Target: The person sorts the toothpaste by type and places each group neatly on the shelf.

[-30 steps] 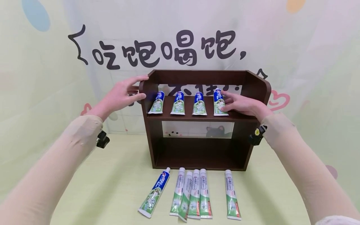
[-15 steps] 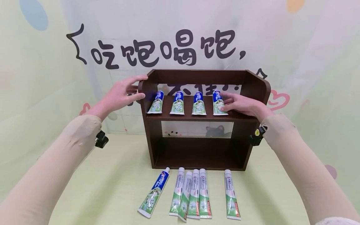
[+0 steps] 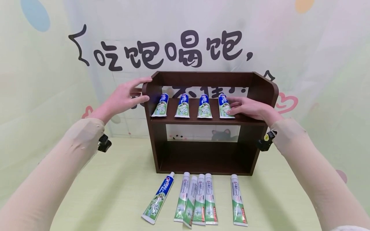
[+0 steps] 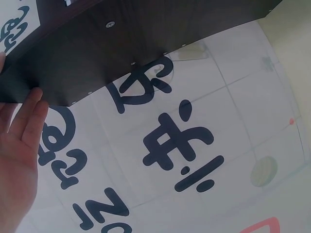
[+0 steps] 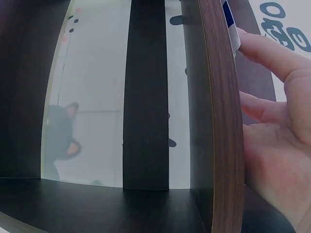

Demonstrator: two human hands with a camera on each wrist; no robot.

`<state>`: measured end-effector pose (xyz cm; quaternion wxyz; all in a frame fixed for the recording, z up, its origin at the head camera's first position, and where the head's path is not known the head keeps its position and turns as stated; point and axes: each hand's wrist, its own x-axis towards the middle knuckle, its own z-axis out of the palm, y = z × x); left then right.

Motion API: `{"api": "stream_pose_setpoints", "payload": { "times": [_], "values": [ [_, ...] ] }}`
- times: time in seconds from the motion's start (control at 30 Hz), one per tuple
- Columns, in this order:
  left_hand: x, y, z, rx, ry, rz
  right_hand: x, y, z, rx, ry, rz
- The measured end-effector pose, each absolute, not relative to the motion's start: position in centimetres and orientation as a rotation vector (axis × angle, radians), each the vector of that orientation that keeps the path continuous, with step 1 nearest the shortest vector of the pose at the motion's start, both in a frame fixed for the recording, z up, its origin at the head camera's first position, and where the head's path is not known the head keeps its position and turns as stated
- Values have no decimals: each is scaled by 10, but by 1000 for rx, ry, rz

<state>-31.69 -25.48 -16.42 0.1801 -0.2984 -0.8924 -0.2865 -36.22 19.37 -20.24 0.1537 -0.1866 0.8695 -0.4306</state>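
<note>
In the head view my left hand (image 3: 122,96) rests against the left side of a dark brown two-tier shelf (image 3: 202,122). Its fingertips (image 4: 38,94) touch the outer face of that side panel in the left wrist view. On the upper tier several blue-and-green toothpaste tubes lean in a row: one far left (image 3: 160,105), two in the middle (image 3: 182,106) and one at the right (image 3: 224,106). Fingers of my right hand (image 3: 248,107) lie along the right edge of this last tube, touching it. A board hides most of the tube in the right wrist view.
One blue-and-green toothpaste tube (image 3: 158,199) lies on the table (image 3: 115,192), in front of the shelf. Several white-and-green tubes (image 3: 200,200) lie side by side to its right. Another white-and-green tube (image 3: 239,200) lies apart. A printed cloth (image 3: 179,19) hangs behind.
The rightmost tube on the upper tier has settled slightly lower. My right hand's fingers have shifted a little right, toward its edge. My left hand stays at the panel.
</note>
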Motion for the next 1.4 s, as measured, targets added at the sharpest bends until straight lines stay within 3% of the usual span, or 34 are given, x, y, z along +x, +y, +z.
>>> {"api": "stream_pose_setpoints", "payload": {
  "times": [1.4],
  "values": [
    [-316,-255,-163,-843,-2525,-803,-359,194,-206,-572,2492,-1274]
  ]
}}
